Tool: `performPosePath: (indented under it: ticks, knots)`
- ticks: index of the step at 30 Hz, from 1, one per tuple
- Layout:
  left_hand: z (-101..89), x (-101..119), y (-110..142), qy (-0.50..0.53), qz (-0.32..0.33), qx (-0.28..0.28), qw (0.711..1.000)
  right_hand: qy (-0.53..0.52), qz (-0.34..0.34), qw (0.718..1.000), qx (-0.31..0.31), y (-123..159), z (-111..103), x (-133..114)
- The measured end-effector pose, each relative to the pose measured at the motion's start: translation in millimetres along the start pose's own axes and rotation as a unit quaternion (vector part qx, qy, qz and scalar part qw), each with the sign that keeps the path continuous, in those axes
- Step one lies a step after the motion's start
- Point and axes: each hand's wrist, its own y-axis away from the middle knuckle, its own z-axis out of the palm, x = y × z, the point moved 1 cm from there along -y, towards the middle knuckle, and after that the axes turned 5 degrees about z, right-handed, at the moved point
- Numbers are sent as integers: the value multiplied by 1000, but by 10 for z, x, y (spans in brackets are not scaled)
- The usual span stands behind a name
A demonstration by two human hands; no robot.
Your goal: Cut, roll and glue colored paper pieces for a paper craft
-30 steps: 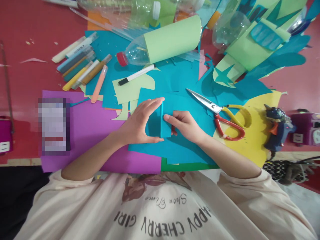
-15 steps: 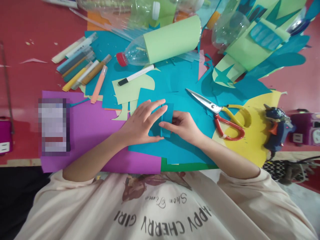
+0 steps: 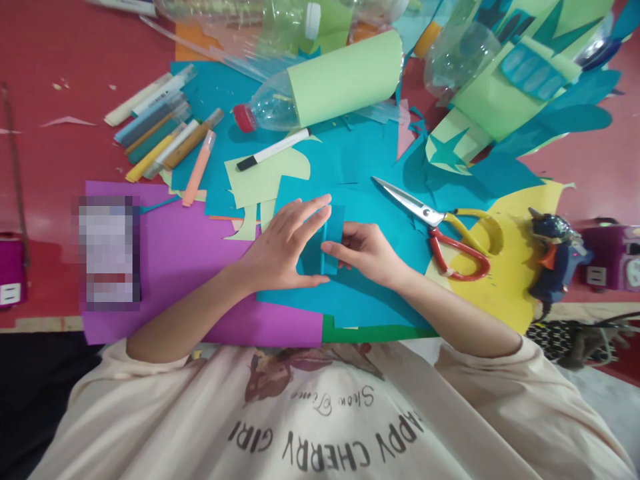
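Observation:
A small folded piece of blue paper point(image 3: 334, 230) is between my two hands, above a larger blue sheet point(image 3: 295, 303). My right hand point(image 3: 367, 253) pinches its right side, thumb on top and fingertips partly hidden behind it. My left hand point(image 3: 285, 247) reaches round the left side with fingers at the far end and thumb at the near end, lightly holding it by both ends. Scissors point(image 3: 435, 223) with one yellow and one red handle lie to the right. A light-green paper cutout point(image 3: 255, 183) with a black-capped marker point(image 3: 273, 150) on it lies beyond my left hand.
Several markers point(image 3: 160, 137) lie at the back left, above a purple sheet point(image 3: 200, 267) and a phone point(image 3: 109, 253). A bottle point(image 3: 345, 77) wrapped in light-green paper lies behind. A blue glue gun point(image 3: 555, 253) rests by the yellow sheet point(image 3: 515, 287); a decorated paper-and-bottle piece point(image 3: 500, 100) is back right.
The folded blue paper has turned slightly and shifted a little left between my fingers. Both hands stay nearly in place; the things around them have not moved.

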Motion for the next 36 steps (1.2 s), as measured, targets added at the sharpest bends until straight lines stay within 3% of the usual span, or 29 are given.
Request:
performPosePath:
  ticks: [4, 14, 27, 36]
  knots:
    - [12, -17, 5, 22, -3, -10, 1000, -5, 18, 999, -30, 0, -15, -7]
    - [51, -62, 33, 64, 5, 27, 998, -8, 12, 998, -66, 0, -28, -27]
    - [20, -69, 23, 76, -12, 26, 997, 28, -40, 997, -56, 12, -52, -49]
    - [-48, 27, -23, -5, -6, -7, 1000, 137, -117, 983, -8, 22, -17, 1]
